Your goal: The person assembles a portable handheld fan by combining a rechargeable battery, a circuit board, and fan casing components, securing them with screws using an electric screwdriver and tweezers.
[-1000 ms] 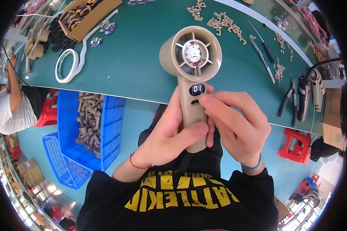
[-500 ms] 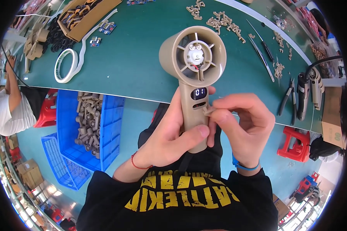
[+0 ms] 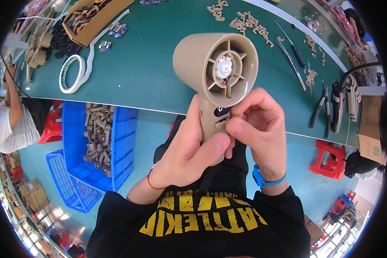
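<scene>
A beige handheld fan (image 3: 192,60) is held upright by its handle in my left hand (image 3: 182,150), fingers behind it and thumb across its front. The round head shows spokes and a white motor (image 3: 224,69) at its centre. Below the head sit a dark display window (image 3: 221,112) and a slot (image 3: 222,122). My right hand (image 3: 262,127) is closed in a pinch against the handle's right side, beside that slot. A small beige plastic part is between thumb and index finger there, mostly hidden by the fingertips.
Small beige parts (image 3: 256,28) lie scattered on the green table (image 3: 137,64). Tweezers (image 3: 291,64), a screwdriver (image 3: 297,56) and pliers (image 3: 320,109) lie on the right. Tape (image 3: 63,79) and a carton (image 3: 88,36) are left. A blue crate (image 3: 124,146) of fan bodies stands below; a co-worker (image 3: 15,120) sits far left.
The fan has tilted and turned, its head now facing more to the right, with the handle foreshortened. My right hand has moved up and left, bringing the small part against the handle by the slot.
</scene>
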Demonstrator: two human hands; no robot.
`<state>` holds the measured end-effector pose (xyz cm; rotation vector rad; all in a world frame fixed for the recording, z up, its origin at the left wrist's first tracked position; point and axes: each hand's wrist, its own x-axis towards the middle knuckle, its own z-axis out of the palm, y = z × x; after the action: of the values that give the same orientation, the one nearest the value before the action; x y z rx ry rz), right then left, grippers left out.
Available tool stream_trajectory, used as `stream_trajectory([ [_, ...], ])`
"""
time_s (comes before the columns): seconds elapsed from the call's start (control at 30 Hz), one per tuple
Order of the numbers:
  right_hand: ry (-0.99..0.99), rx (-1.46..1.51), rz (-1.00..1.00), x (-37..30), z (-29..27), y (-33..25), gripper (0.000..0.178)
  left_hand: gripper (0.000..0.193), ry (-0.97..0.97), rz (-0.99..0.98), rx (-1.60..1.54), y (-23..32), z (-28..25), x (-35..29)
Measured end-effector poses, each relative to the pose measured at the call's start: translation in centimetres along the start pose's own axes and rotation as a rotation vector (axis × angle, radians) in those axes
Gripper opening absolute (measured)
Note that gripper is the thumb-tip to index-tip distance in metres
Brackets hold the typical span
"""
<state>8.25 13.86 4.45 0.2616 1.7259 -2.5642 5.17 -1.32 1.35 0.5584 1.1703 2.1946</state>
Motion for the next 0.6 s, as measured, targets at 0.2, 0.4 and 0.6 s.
stream_trajectory([
  [0.2,-0.084,0.153,-0.016,0.41,-0.44,1.39,0.034,0.046,0.075,0.025,0.103,-0.05,0.06,-0.25],
  [0.4,-0.022,0.07,-0.059,-0.4,0.09,1.33,0.037,0.05,0.09,0.047,0.115,-0.1,0.05,-0.28],
  [0.6,-0.06,0.198,-0.012,0.05,-0.2,1.21,0.039,0.054,0.023,0.048,0.132,-0.38,-0.63,-0.39],
])
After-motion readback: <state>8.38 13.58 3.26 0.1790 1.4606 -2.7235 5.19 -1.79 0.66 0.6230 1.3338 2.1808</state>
